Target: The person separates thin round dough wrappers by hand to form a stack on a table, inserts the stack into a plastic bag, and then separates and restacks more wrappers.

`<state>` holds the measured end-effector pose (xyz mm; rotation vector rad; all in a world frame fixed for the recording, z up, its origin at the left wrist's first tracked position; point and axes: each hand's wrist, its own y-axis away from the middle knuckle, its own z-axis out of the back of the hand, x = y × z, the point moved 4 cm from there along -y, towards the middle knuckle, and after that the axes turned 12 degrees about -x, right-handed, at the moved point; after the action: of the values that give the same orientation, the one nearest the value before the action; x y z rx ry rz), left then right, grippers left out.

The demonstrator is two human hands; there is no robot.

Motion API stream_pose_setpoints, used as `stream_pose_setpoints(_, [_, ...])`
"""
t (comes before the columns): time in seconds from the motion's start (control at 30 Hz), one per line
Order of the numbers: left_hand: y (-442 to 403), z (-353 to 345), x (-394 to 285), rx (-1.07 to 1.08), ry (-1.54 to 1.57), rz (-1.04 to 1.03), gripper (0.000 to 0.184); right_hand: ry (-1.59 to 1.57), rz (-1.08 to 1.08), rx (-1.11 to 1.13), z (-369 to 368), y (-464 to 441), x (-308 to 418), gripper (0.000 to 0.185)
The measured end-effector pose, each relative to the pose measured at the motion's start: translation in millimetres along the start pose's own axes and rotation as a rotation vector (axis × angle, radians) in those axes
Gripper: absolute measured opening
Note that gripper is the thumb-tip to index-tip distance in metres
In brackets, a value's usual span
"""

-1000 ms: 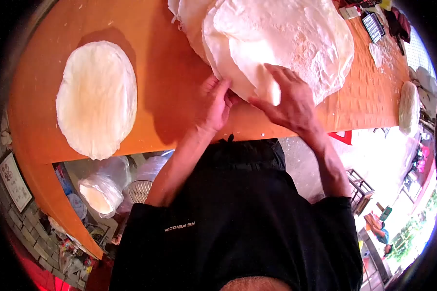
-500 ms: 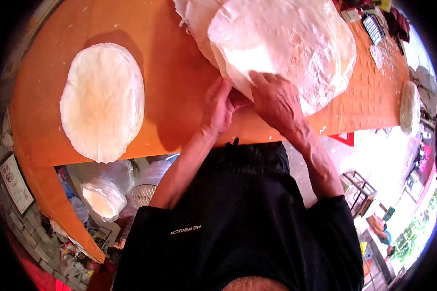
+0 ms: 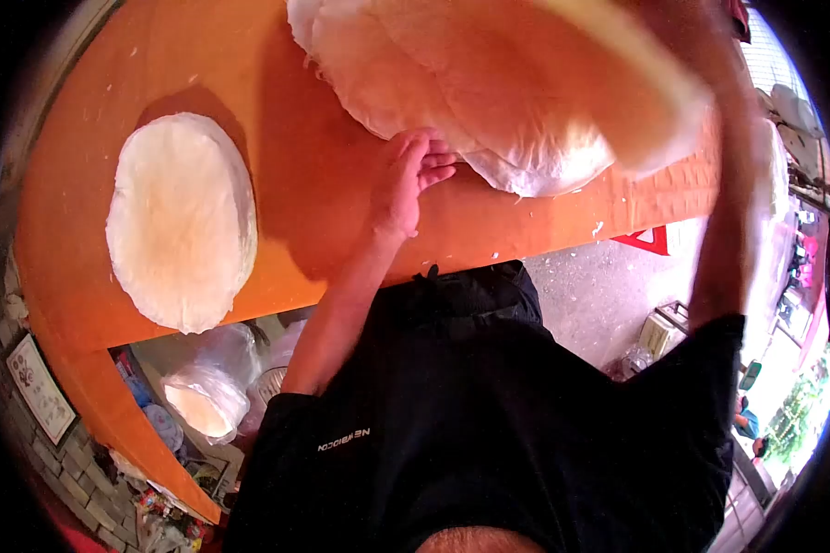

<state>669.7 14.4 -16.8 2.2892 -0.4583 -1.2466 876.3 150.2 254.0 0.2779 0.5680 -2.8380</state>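
Observation:
A pile of thin white fibre sheets [image 3: 516, 170] lies at the far side of the orange table. My left hand [image 3: 406, 180] is at the near edge of the pile, fingers apart and slightly curled, its fingertips by the edge. At the top right, my right hand [image 3: 687, 23] is smeared by motion and partly cut off by the frame. From it a raised top sheet [image 3: 650, 115] hangs, blurred, over the pile's right part. Its fingers cannot be made out. To the left, a separate oval white fibre pad [image 3: 183, 221] lies flat on the table.
The orange table [image 3: 290, 217] has its near edge right in front of my body. Beneath it, at the left, sits a clear plastic bag [image 3: 212, 401] with white stuff inside. A red triangular object [image 3: 650, 240] is beyond the table's right edge. A framed picture [image 3: 41, 387] stands at far left.
My right hand has swung up and to the right, lifting the top sheet off the near edge. My left hand has let go of the edge and spread its fingers. The view has shifted slightly.

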Motion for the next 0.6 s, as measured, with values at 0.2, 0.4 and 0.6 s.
stream_pose_setpoints(0.2, [1.8, 8.6, 3.8, -0.266, -0.124, -0.012, 0.026, -0.144, 0.104, -0.582, 75.5, 8.0, -21.8, 0.009])
stream_pose_setpoints(0.4, [-7.7, -2.4, -7.5, -0.227, -0.034, -0.015, 0.025, -0.353, 0.156, 0.023, -121.2, 80.6, 10.5, 0.012])
stream_pose_setpoints(0.6, [-51.0, -37.8, -7.0, -0.158, -0.036, 0.024, 0.022, -0.281, 0.185, 0.063, -131.1, 7.1, -75.4, 0.014])
